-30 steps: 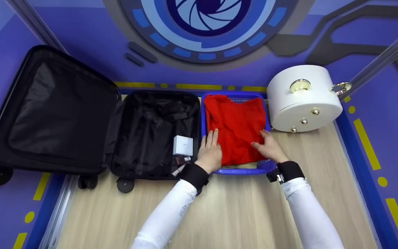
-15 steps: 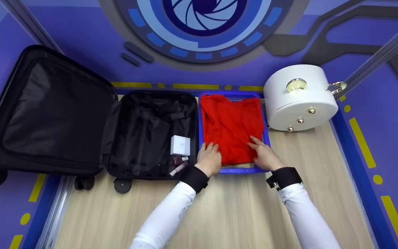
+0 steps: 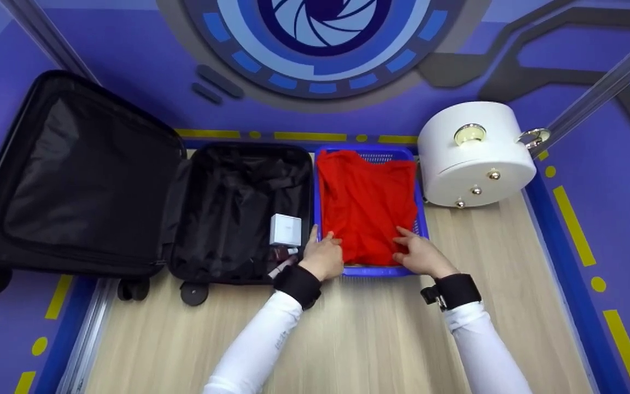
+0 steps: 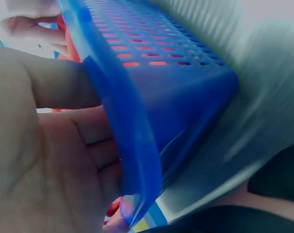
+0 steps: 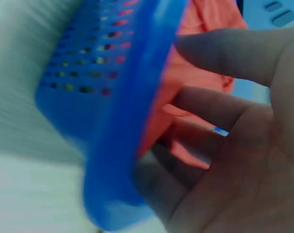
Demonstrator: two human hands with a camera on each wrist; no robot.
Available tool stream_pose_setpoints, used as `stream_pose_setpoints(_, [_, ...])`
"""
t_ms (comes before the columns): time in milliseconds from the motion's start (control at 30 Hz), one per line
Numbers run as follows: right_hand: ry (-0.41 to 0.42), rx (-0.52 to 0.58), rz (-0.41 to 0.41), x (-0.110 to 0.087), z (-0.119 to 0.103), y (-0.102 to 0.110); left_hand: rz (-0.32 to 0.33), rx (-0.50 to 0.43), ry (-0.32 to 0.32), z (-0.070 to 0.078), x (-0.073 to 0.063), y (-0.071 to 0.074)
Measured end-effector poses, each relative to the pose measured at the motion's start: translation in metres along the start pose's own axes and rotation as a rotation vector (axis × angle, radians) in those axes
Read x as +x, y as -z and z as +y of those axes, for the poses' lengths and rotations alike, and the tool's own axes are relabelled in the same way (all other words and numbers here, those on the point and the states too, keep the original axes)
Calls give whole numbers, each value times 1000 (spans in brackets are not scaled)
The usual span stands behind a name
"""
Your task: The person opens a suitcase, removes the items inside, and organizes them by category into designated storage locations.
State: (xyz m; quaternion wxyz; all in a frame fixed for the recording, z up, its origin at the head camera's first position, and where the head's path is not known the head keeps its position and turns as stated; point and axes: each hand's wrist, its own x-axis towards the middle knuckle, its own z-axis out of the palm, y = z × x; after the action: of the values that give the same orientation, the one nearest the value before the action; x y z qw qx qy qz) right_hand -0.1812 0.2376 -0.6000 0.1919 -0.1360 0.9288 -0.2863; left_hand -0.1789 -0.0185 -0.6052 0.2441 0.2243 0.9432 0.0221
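Folded red cloth (image 3: pixel 367 202) fills a blue perforated basket (image 3: pixel 378 271) in the head view. My left hand (image 3: pixel 321 257) is at the basket's near left corner, one finger extended and the others bent down by the cloth. In the left wrist view, that hand's thumb and fingers pass behind the blue rim (image 4: pixel 122 111), partly hidden by it. At the near right side, my right hand (image 3: pixel 423 255) touches the cloth with spread fingers. The right wrist view shows its fingers (image 5: pixel 210 104) inside the rim, against the red cloth (image 5: pixel 183 73).
Left of the basket lies an open black suitcase (image 3: pixel 227 219), holding a white box (image 3: pixel 286 230) and small tubes (image 3: pixel 282 267). A white round case (image 3: pixel 473 153) with gold knobs stands at right. Blue walls bound the wooden surface (image 3: pixel 369 339).
Both hands have drawn back toward the basket's near edge. The left hand shifted left to the corner and bent some fingers; the cloth's near edge has moved slightly nearer.
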Motion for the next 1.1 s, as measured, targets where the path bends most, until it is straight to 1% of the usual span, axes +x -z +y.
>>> stream_pose_setpoints(100, [6,-61,94,-2,-8,1,-19,17,5,0,1,-1])
stream_pose_setpoints(167, [5,-98,127,-2,-12,2,-25,25,6,1,1,-1])
stream_pose_setpoints(233, [-13,-110,100,0,-13,0,-25,32,4,3,2,-1])
stream_pose_setpoints(400, [-91,-102,-93,11,-11,-8,-9,27,-12,4,3,-1])
stream_pose_setpoints(467, [-103,-110,-135,16,-13,-12,-8,15,-10,2,3,-2])
stream_pose_setpoints(533, [-97,-122,-139,20,-18,-18,-4,-2,-5,-1,1,-3])
stream_pose_setpoints(567, [-87,-133,-128,21,-21,-21,-2,-13,-3,-2,0,-3])
stream_pose_setpoints(633, [-74,-167,-70,20,-28,-29,12,-43,-9,-6,-2,-3])
stream_pose_setpoints(667, [-77,-187,-24,17,-32,-35,31,-66,-21,-8,-4,-4])
stream_pose_setpoints(700, [-71,-207,35,13,-35,-40,59,-93,-34,-10,-5,-5])
stream_pose_setpoints(767, [-46,-239,170,3,-42,-54,151,-158,-68,-15,-12,-9])
stream_pose_setpoints(800, [-28,-249,237,-3,-44,-61,212,-194,-85,-17,-16,-12])
stream_pose_setpoints(867, [22,-254,362,-13,-47,-78,357,-264,-117,-21,-27,-19])
stream_pose_setpoints(933, [87,-250,462,-22,-46,-95,498,-322,-130,-25,-39,-28])
stream_pose_setpoints(967, [110,-249,503,-26,-45,-104,556,-347,-128,-27,-46,-33])
stream_pose_setpoints(1033, [143,-239,572,-31,-41,-119,645,-393,-105,-30,-57,-46])
stream_pose_setpoints(1100, [161,-221,628,-34,-37,-131,702,-433,-62,-34,-67,-61])
